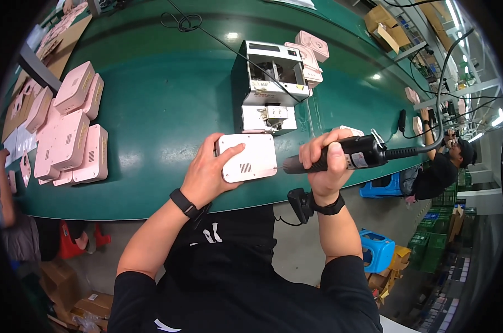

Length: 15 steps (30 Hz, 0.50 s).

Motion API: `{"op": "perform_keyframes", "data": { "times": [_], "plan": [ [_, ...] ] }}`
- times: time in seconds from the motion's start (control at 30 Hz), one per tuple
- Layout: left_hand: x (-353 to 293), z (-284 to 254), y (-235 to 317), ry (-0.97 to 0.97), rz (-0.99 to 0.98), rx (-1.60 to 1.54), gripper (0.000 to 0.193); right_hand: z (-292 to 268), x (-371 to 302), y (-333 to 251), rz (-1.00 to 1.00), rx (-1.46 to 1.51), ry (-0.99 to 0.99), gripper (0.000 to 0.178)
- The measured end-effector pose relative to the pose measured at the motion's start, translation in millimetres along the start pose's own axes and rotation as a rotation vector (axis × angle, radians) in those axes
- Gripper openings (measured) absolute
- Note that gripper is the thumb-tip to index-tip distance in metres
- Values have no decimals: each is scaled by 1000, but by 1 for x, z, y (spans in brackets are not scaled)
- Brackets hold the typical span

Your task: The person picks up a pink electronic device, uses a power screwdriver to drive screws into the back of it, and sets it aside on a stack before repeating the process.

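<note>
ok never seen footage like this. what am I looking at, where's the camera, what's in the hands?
There is no robot here: a person works with bare hands. The single picture comes from a fisheye camera worn on the head, looking down, so straight edges bend near the rim and the forearms come in from the bottom.

The left hand holds a flat white casing with a small vent grille down on a long green conveyor belt. The right hand grips a black corded electric screwdriver, its tip at the casing's right edge.

Behind the casing stands a white box-shaped machine. On the belt's left lies a cluster of pink casings. Another person works farther along on the right.
</note>
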State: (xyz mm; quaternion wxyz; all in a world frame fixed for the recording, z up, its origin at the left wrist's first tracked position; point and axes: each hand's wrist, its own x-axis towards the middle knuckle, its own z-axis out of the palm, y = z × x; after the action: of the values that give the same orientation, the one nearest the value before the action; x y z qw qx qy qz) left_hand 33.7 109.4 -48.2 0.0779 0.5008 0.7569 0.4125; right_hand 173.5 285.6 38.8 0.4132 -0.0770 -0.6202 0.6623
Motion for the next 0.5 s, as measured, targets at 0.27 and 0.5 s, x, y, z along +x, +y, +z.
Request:
{"op": "perform_keyframes", "data": {
  "times": [0.27, 0.5],
  "plan": [
    [-2, -1, 0, -19, -9, 27, 77, 19, 44, -26, -28, -27, -43, 15],
    [-3, -1, 3, -37, -15, 24, 76, 28, 77, -12, -119, -70, 90, 16]
  ]
}}
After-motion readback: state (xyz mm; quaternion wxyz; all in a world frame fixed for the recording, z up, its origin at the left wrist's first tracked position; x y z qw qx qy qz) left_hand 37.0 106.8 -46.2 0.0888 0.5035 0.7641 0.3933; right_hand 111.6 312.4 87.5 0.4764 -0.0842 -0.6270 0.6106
